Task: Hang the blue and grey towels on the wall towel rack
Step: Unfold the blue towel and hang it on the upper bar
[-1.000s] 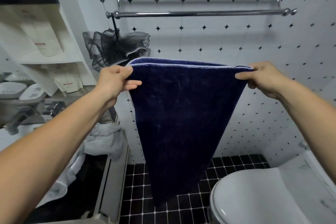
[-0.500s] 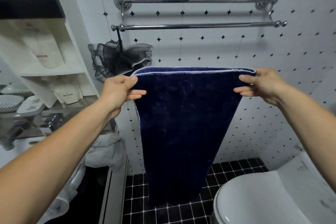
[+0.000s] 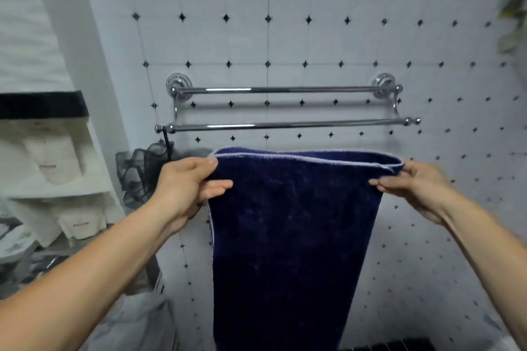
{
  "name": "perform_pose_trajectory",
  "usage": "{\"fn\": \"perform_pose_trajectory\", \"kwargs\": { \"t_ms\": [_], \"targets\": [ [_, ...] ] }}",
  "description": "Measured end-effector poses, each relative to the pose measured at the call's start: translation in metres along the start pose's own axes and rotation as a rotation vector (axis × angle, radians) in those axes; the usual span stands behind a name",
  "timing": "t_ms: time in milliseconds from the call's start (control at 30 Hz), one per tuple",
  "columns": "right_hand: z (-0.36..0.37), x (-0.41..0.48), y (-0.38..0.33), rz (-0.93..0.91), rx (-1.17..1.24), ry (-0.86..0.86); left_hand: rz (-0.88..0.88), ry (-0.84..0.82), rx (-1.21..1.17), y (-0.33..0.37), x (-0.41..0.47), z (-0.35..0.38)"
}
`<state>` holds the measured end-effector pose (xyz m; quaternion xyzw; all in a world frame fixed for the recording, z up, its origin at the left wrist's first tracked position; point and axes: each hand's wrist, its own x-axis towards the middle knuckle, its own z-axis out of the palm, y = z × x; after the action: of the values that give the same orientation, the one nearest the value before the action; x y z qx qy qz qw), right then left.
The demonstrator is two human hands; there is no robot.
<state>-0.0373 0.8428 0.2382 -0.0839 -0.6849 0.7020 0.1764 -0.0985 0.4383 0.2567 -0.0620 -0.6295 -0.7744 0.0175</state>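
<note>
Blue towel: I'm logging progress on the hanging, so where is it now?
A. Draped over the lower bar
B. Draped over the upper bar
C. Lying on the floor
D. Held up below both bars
D: both hands, left hand and right hand, pinch the blue towel by its top corners, its top edge below the lower bar of the towel rack.

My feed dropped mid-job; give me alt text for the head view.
Both hands, left hand and right hand, hold a folded blue towel stretched by its top corners just below an empty two-bar chrome towel rack on a white tiled wall. A dark mesh sponge hangs off the lower bar's left end.
</note>
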Motion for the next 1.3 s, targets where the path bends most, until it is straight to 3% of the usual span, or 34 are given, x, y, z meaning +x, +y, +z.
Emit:
{"fn": "perform_pose_trajectory", "kwargs": {
  "t_ms": [200,433,600,767,933,1167,1300],
  "targets": [
    [-0.018,0.085,-0.011,0.074,0.19,0.027,0.008,0.053,0.047,0.026,0.065,0.054],
    [0.0,0.156,0.042,0.28,0.226,-0.049,-0.227,0.229,0.047,-0.046,0.112,0.056],
    [0.023,0.207,0.038,0.172,0.355,0.069,-0.057,0.308,-0.079,-0.071,0.142,0.066],
    [0.05,0.241,0.007,-0.027,0.679,0.152,0.086,0.29,-0.436,-0.049,0.19,0.093],
    [0.067,0.267,-0.021,-0.147,0.905,0.139,0.148,0.325,-0.437,-0.015,0.231,0.113],
    [0.066,0.269,-0.029,-0.214,1.027,-0.079,0.296,-0.02,-0.72,0.001,0.249,0.106],
    [0.064,0.259,-0.022,-0.277,1.074,-0.212,0.415,-0.148,-0.707,-0.006,0.248,0.108]
  ]
}}
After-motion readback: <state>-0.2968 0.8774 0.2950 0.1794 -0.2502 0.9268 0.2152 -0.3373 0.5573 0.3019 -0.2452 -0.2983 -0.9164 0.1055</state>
